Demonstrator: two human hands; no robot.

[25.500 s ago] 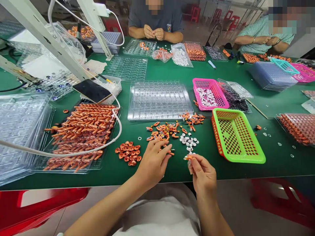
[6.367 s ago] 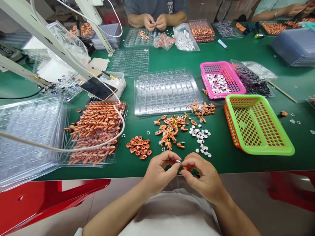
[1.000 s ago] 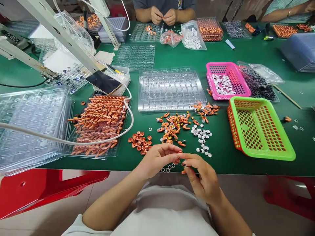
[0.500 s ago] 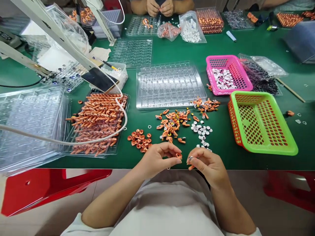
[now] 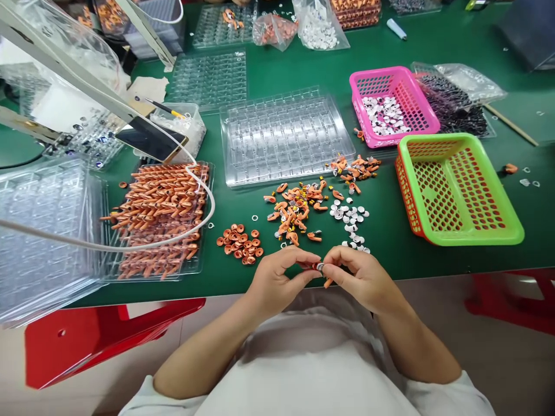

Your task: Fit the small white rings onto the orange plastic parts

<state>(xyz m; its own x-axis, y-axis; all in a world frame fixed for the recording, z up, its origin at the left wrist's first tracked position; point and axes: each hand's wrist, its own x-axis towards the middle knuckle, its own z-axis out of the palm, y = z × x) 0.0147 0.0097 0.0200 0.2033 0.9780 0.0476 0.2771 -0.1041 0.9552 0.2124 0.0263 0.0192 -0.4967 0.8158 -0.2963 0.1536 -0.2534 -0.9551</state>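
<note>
At the table's front edge, my left hand (image 5: 284,277) pinches a small round orange cap, now mostly covered by the fingertips. My right hand (image 5: 362,274) grips an orange stemmed earbud shell (image 5: 328,283) with a silvery end, pressed up against the cap. The fingertips of both hands meet here. Left of them lies a pile of round orange caps (image 5: 240,244). Just beyond are scattered orange earbud shells (image 5: 295,211) with yellow bits, and white discs (image 5: 350,214) lie to their right.
A lime-green basket (image 5: 494,231) and a pink basket (image 5: 358,95) of white pieces stand right. Clear trays (image 5: 286,138) lie ahead. Left are a tray stack (image 5: 43,219), orange stems (image 5: 160,202), a phone (image 5: 151,140) and a white cable (image 5: 210,214) crossing over.
My hands have come together, bringing the cap against the end of the earbud shell; before, they were slightly apart. The head view has shifted, lowering the far side out of sight.
</note>
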